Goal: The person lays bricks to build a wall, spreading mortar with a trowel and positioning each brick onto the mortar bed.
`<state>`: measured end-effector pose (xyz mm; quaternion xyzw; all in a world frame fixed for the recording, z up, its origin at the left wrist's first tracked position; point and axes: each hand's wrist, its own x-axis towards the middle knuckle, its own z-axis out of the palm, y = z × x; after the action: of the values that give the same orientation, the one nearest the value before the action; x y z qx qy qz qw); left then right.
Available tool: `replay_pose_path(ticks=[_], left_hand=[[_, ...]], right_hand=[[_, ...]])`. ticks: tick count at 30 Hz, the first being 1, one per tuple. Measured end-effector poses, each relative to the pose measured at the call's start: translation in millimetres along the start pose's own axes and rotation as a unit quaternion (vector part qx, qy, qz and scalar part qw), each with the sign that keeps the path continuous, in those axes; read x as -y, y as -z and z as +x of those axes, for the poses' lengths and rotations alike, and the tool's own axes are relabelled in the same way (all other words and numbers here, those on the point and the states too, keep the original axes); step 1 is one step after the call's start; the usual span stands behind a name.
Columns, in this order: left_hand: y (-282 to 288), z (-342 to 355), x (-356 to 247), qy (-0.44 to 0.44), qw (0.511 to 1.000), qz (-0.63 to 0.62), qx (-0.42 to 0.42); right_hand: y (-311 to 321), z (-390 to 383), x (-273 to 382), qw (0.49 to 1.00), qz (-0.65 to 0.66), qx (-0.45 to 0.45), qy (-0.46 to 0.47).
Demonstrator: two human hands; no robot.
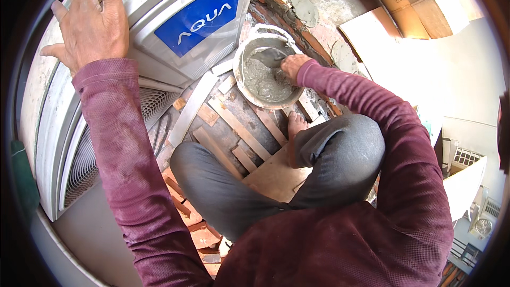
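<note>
My left hand (pixel 98 24) rests with spread fingers on the top of a white outdoor air-conditioner unit (pixel 159 13), which bears a blue label and a round fan grille. Ahead of me, a round bucket (pixel 238 74) stands on the slatted floor, partly filled with wet grey mortar (pixel 265 86). My right hand (pixel 294 68) reaches over the bucket's right rim, closed on a trowel. The trowel's metal blade (pixel 271 57) lies in the mortar; its handle is mostly hidden by my fingers.
Wooden slats (pixel 239 133) and a board (pixel 273 178) lie beneath my bent legs. Red bricks (pixel 202 234) are stacked at lower left. Past the bucket runs a brick edge (pixel 313 42) with mortar lumps. Cardboard (pixel 393 0) is at upper right; other outdoor units (pixel 483 223) appear far right.
</note>
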<state>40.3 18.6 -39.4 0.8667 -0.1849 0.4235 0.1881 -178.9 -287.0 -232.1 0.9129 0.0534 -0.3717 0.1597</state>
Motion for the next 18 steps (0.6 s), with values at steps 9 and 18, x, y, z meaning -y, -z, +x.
replay_pose_path(ticks=[9,18], left_hand=[[11.1,-4.5,9.2,-0.008,1.000,-0.020,0.001],[7.1,-5.0,0.9,-0.028,0.999,-0.027,-0.012]], right_hand=[[22.9,-76.1,20.2,0.993,-0.037,-0.100,0.048],[-51.0,10.2,15.9,0.909,-0.216,0.002,0.357]])
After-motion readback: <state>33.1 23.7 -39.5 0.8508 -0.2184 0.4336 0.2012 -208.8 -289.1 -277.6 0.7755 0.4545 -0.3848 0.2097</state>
